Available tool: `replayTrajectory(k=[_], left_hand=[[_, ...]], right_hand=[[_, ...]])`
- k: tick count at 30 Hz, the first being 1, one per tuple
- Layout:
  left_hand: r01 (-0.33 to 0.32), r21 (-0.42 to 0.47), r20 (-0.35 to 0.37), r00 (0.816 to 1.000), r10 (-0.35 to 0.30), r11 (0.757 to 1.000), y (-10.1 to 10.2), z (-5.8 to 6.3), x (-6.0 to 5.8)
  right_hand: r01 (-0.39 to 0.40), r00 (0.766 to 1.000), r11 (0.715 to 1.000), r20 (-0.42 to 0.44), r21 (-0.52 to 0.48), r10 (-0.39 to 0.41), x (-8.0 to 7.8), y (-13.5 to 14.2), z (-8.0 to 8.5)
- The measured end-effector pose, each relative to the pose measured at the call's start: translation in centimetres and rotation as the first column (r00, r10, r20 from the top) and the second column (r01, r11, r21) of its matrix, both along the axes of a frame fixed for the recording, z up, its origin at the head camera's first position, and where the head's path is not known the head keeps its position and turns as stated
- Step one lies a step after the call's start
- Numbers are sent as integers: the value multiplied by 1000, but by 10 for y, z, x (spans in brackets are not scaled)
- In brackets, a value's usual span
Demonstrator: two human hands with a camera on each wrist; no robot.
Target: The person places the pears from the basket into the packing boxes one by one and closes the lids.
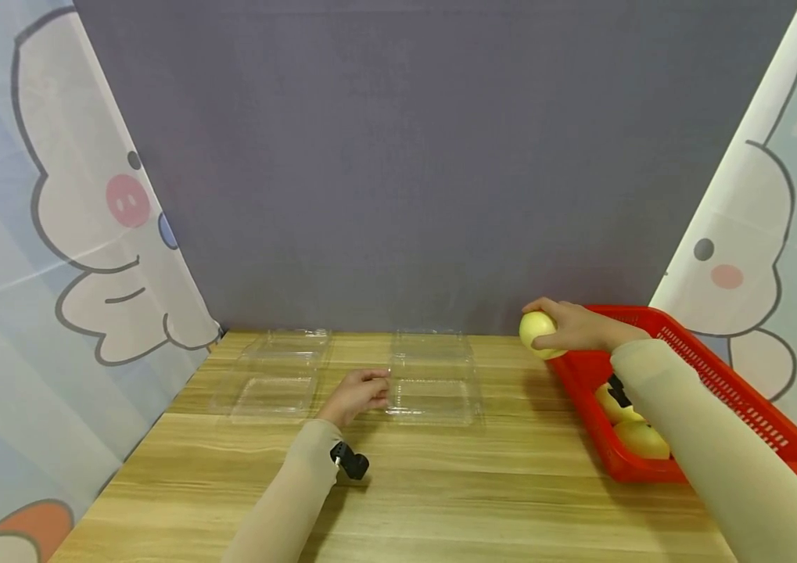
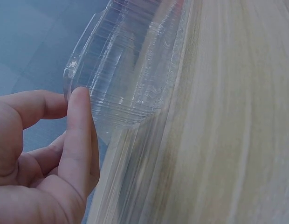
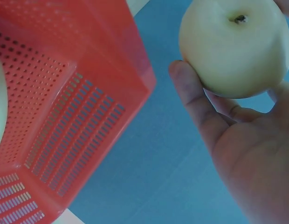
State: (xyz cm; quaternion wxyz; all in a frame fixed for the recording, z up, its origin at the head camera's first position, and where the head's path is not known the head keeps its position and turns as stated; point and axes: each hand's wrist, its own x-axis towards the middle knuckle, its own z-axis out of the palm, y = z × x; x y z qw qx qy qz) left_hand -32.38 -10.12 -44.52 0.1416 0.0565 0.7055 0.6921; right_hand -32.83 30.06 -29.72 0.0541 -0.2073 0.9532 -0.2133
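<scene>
In the head view my right hand (image 1: 576, 326) holds a pale yellow apple (image 1: 533, 328) up at the left rim of the red basket. The right wrist view shows the fingers and thumb around the apple (image 3: 235, 46), its stem end towards the camera. My left hand (image 1: 358, 397) pinches the left edge of a clear plastic clamshell box (image 1: 433, 395), which stands with its lid raised on the table. In the left wrist view thumb and finger meet at the rim of the box (image 2: 121, 65).
A second clear clamshell box (image 1: 274, 395) stands open to the left. More yellow fruit (image 1: 640, 439) lies in the red basket (image 1: 602, 438) at the right, partly hidden by my right arm. A grey cloth (image 1: 398, 164) hangs behind the wooden table (image 1: 454, 500).
</scene>
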Motion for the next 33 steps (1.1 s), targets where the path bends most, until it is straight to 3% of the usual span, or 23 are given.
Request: replayTrajectory(k=[28,33], left_hand=[[-7,-26,-7,1000,6,1000,0,0,1],[-11,-27,-8,1000,11,1000,1,1,1]], right_hand=[[-120,989,993,86,-11,120,11,-60,-23],[-166,984,986,58,-16,167,11,-69,-26]])
